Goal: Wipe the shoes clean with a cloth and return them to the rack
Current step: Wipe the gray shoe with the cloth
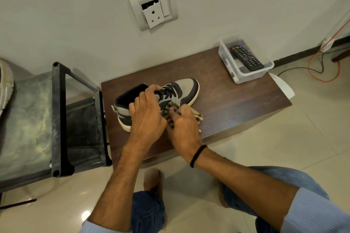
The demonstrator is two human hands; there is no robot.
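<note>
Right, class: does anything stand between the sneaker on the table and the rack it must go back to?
Nothing visible does. The sneaker, gripped by the left hand, sits on the table right beside the rack; only the rack's own frame lies between. Another shoe sits at the shelf's far left edge.

You get one view only — a wide-angle camera on your head, facing forward and down, close above the brown surface [236, 100] set against the wall [75, 15]; the rack [58, 119] fills the left side, floor [284, 147] below.
</note>
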